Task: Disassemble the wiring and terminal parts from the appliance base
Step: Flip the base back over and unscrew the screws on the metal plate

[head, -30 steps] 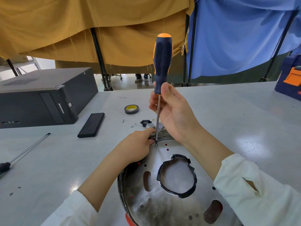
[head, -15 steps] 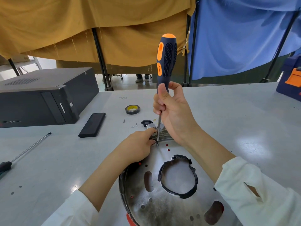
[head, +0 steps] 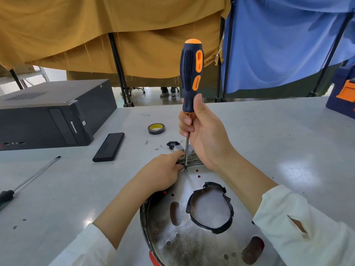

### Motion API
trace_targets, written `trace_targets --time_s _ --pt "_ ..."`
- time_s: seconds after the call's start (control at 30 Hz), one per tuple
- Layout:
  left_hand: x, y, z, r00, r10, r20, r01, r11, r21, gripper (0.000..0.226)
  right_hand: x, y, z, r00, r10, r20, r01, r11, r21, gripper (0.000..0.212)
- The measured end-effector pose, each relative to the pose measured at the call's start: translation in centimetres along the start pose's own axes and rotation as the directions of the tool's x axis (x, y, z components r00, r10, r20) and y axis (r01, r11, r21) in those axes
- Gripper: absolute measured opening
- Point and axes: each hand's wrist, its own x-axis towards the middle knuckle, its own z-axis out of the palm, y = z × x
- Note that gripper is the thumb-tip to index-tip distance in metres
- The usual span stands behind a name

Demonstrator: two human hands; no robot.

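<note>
Several small loose screws (head: 159, 147) and a black plastic connector part (head: 172, 144) already lie on the grey table (head: 76, 185); wiring remains at the far rim of the round shiny metal appliance base (head: 194, 242), directly before me. My right hand (head: 203, 135) grips the blue-and-orange screwdriver (head: 190, 73) upright, tip apparently seated in a rim screw, while my left hand (head: 163, 173) curls around the wire bundle (head: 189, 161). The yellow-cored roll of black tape (head: 156, 128), flat black phone-like slab (head: 109, 149) and black computer case (head: 48, 116) stand well apart, obstructing nothing.

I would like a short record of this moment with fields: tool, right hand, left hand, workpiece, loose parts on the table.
tool: screwdriver, upright, tip on the base's far edge
right hand: grips the screwdriver
left hand: holds the wiring bundle beside the tip
workpiece: metal appliance base
loose parts: small screws, black connector, tape roll
</note>
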Motion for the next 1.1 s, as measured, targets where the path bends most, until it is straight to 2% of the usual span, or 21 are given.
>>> trace_targets --time_s 0.03,0.13,0.3,0.43,0.53,0.6,0.73,0.83,0.97,1.1 --pt "-0.02 0.0 -0.01 1.0 0.002 0.0 -0.002 1.0 0.0 0.029 -0.05 -0.01 0.07 1.0 -0.007 -0.004 0.007 1.0 -0.02 0.02" --pt "-0.08 0.06 -0.02 1.0 0.001 0.0 -0.001 1.0 -0.001 0.029 -0.16 0.12 0.21 0.997 -0.056 -0.051 0.053 0.997 -0.055 0.028" --pt "-0.08 0.13 -0.03 1.0 -0.007 -0.002 0.007 1.0 0.004 0.03 0.01 0.4 -0.15 0.993 -0.088 -0.079 0.085 0.996 -0.038 0.015" --pt "-0.14 0.16 -0.08 1.0 -0.004 -0.004 0.004 1.0 0.006 0.031 0.22 0.53 -0.43 0.997 -0.006 -0.072 0.004 0.999 -0.037 0.046" --pt "-0.13 0.2 -0.11 1.0 -0.003 0.001 0.003 1.0 0.011 0.028 0.21 0.72 -0.2 1.0 0.008 -0.022 -0.008 1.0 -0.018 0.051" --pt "-0.11 0.16 -0.09 1.0 -0.002 0.004 0.002 1.0 0.013 0.025 0.16 0.8 -0.05 1.0 0.013 0.0 -0.013 0.999 -0.049 0.049" --pt "-0.14 0.13 -0.05 1.0 -0.002 -0.001 0.002 1.0 0.009 0.027 -0.17 0.77 0.1 0.996 -0.074 -0.051 0.068 0.992 -0.109 0.024" --pt "-0.19 0.14 -0.1 1.0 -0.003 -0.005 0.003 1.0 0.009 0.03 -0.15 0.58 0.08 0.993 -0.111 -0.049 0.106 0.99 -0.093 0.011" --pt "-0.15 0.2 -0.1 1.0 0.001 -0.009 -0.001 1.0 0.006 0.03 -0.04 0.41 0.02 0.996 -0.081 -0.05 0.077 0.995 -0.065 0.035" --pt "-0.04 0.14 -0.05 1.0 -0.007 -0.006 0.007 1.0 0.018 0.026 -0.05 0.24 0.12 0.996 -0.068 -0.066 0.063 0.995 -0.083 0.03"
